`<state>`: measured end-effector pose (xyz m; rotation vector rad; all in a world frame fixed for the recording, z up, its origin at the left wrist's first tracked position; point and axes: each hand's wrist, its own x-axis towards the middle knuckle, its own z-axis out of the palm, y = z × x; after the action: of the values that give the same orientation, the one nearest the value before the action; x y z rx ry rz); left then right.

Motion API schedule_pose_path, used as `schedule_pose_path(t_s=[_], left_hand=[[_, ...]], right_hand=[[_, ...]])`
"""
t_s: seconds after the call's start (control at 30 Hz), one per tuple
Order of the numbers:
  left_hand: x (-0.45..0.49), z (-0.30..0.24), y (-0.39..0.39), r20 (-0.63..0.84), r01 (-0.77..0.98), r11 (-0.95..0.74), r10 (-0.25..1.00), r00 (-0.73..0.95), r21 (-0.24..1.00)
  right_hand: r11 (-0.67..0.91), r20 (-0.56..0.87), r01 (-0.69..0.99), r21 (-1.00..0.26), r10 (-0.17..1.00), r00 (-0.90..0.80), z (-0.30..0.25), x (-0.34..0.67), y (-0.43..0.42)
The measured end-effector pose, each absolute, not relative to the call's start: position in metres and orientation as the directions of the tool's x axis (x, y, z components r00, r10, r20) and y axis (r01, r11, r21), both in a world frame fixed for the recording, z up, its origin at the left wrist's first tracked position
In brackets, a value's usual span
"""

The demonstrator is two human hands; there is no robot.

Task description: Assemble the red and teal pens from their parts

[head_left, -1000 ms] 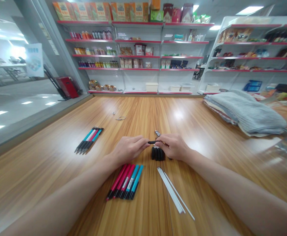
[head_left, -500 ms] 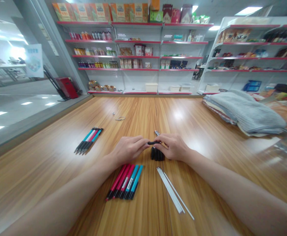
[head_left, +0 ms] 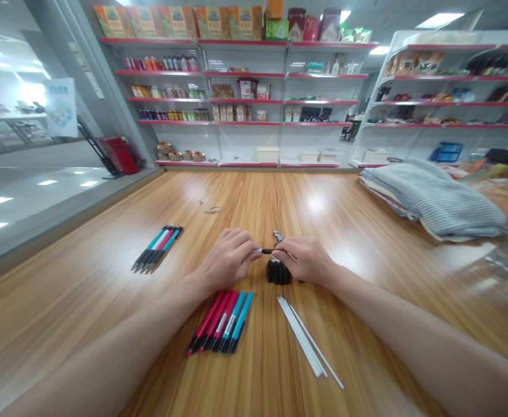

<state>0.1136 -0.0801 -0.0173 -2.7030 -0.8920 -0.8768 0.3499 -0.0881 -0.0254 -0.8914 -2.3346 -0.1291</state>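
Note:
Between my two hands a pen lies level, white at its left end and black toward the right. The fingers of my left hand are closed on the white end. My right hand pinches the black part, and its fingers hide the far end. Right under the pen, several short black grips lie side by side on the table. Small metallic pieces sit just behind. Nearer to me are a row of pink and blue pen barrels and several thin white refills.
Several pens with black grips lie in a row at the left of the wooden table. A thin ring-like piece lies farther back. Folded striped cloths are stacked at the right. Stocked shelves stand beyond the table.
A white end now shows at my left fingertips, where only a black piece was visible between the hands before. The hands have shifted slightly; the things on the table are unmoved.

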Motion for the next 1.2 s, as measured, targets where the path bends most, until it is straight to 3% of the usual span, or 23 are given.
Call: schedule_pose_path(t_s=[0.67,0.93,1.2], left_hand=[[0.1175,-0.0178,-0.0819,0.502,0.601,-0.798,0.538,0.678,0.044],[0.1151,-0.0186,-0.0801,0.556,0.585,-0.810,0.498,0.666,0.024],[0.1166,-0.0185,-0.0802,0.555,0.609,-0.793,0.512,0.656,0.012]], right_hand=[[0.787,0.599,0.592,-0.174,0.562,-0.570,-0.0254,0.3490,-0.0869],[0.756,0.596,0.643,-0.125,0.575,-0.560,-0.0257,0.3490,-0.0874],[0.767,0.601,0.613,-0.189,0.584,-0.545,-0.0229,0.3480,-0.0887]])
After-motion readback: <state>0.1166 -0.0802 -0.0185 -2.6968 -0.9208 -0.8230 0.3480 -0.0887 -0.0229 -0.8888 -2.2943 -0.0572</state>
